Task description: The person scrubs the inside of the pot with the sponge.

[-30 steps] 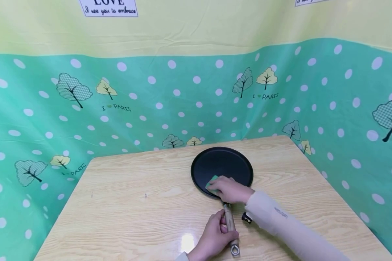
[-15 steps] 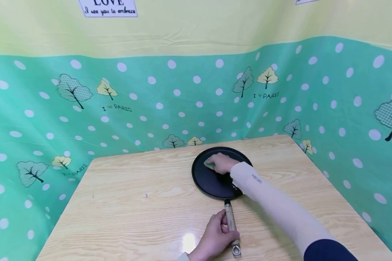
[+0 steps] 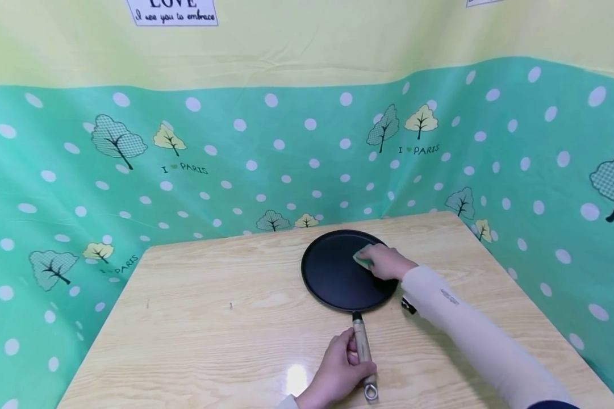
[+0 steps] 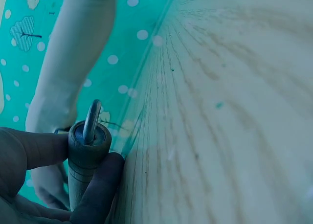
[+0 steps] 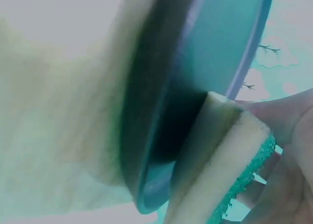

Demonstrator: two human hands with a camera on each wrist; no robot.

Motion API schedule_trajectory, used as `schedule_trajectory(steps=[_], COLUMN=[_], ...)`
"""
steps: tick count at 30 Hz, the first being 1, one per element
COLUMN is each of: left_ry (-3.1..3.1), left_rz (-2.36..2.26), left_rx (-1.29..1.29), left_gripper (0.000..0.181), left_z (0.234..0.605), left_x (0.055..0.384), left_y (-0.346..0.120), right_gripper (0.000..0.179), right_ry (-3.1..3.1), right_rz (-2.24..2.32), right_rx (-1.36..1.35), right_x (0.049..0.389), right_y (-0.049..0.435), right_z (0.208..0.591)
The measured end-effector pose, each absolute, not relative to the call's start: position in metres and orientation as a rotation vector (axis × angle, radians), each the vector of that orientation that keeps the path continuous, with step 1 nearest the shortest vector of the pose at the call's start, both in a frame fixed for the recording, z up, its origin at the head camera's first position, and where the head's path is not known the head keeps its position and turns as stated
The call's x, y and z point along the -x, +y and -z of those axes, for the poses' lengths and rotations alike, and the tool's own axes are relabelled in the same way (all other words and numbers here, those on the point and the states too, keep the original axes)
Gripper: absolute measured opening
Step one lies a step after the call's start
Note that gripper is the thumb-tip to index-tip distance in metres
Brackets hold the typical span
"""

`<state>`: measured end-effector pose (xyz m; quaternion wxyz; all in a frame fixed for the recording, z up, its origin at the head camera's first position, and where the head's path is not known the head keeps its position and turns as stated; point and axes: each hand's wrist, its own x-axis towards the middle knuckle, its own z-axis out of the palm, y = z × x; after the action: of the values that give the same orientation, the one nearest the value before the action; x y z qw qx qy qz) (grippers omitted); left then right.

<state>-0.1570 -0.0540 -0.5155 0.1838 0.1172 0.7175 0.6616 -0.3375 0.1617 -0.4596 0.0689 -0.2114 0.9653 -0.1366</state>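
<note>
A flat black round pan (image 3: 332,275) lies on the wooden table, its handle (image 3: 361,341) pointing toward me. My left hand (image 3: 334,369) grips that handle; in the left wrist view the thumb and fingers close around its wooden end (image 4: 83,155), below a metal hanging ring (image 4: 91,121). My right hand (image 3: 385,261) holds a sponge (image 3: 363,257) against the right part of the pan's surface. Seen from the right wrist, the sponge (image 5: 220,160) has a pale foam body and a green scouring side facing the palm. The fingertips are partly hidden behind it.
The wooden table (image 3: 209,329) extends to the left and right of the pan. A green polka-dot curtain (image 3: 225,153) hangs along its back and right edges. A black wrist strap piece (image 3: 408,305) shows under the right sleeve (image 3: 470,324).
My right hand has moved the sponge from the pan's near left part up to its far side, then right to where it is now. The left hand keeps its grip on the handle.
</note>
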Motion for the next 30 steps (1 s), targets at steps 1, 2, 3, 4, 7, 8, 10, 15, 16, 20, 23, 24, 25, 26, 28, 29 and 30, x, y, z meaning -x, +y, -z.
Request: schedule_trajectory(steps=[1, 2, 3, 4, 7, 8, 10, 15, 16, 20, 23, 24, 25, 26, 28, 29, 30], left_ry=[2.020, 2.021, 2.025, 2.025, 2.037, 2.036, 2.031, 2.022, 2.024, 2.021, 2.018, 2.018, 2.017, 2.011, 2.015, 2.017, 2.017], left_rz=[-1.865, -1.864, -1.864, -1.864, -1.859, -1.857, -1.859, -1.852, -1.847, -1.840, -1.853, -1.862, -1.873, -1.884, -1.892, -1.894, -1.894], left_rx=[-0.327, -0.323, -0.322, -0.320, -0.319, -0.317, -0.315, -0.317, -0.314, -0.303, -0.314, -0.323, -0.332, -0.337, -0.350, -0.352, -0.353], left_gripper=[0.085, 0.086, 0.086, 0.086, 0.086, 0.086, 0.086, 0.086, 0.087, 0.086, 0.085, 0.084, 0.084, 0.083, 0.083, 0.083, 0.083], left_z=[0.515, 0.515, 0.515, 0.515, 0.515, 0.515, 0.516, 0.515, 0.515, 0.514, 0.515, 0.516, 0.516, 0.517, 0.518, 0.518, 0.518], left_x=[0.157, 0.157, 0.157, 0.157, 0.157, 0.157, 0.157, 0.157, 0.157, 0.158, 0.158, 0.158, 0.157, 0.157, 0.157, 0.157, 0.157], left_y=[-0.054, -0.054, -0.054, -0.054, -0.054, -0.054, -0.054, -0.054, -0.055, -0.056, -0.056, -0.056, -0.056, -0.055, -0.054, -0.054, -0.053], right_gripper=[0.043, 0.042, 0.042, 0.041, 0.040, 0.040, 0.040, 0.040, 0.039, 0.038, 0.038, 0.038, 0.039, 0.039, 0.040, 0.040, 0.041], right_ry=[2.908, 2.909, 2.912, 2.912, 2.916, 2.917, 2.921, 2.928, 2.925, 2.897, 2.859, 2.851, 2.840, 2.828, 2.806, 2.799, 2.793], right_rz=[0.416, 0.426, 0.431, 0.439, 0.456, 0.455, 0.457, 0.502, 0.518, 0.563, 0.576, 0.570, 0.569, 0.570, 0.569, 0.568, 0.564], right_rx=[0.638, 0.639, 0.651, 0.661, 0.687, 0.696, 0.709, 0.787, 0.814, 0.876, 0.895, 0.901, 0.909, 0.915, 0.915, 0.909, 0.899], right_x=[0.332, 0.327, 0.322, 0.317, 0.303, 0.299, 0.289, 0.268, 0.265, 0.257, 0.257, 0.259, 0.262, 0.265, 0.274, 0.280, 0.286], right_y=[0.165, 0.167, 0.169, 0.171, 0.172, 0.172, 0.171, 0.164, 0.162, 0.146, 0.132, 0.127, 0.123, 0.119, 0.112, 0.109, 0.106], right_z=[0.460, 0.460, 0.460, 0.460, 0.461, 0.462, 0.462, 0.463, 0.464, 0.464, 0.463, 0.464, 0.464, 0.464, 0.463, 0.463, 0.463])
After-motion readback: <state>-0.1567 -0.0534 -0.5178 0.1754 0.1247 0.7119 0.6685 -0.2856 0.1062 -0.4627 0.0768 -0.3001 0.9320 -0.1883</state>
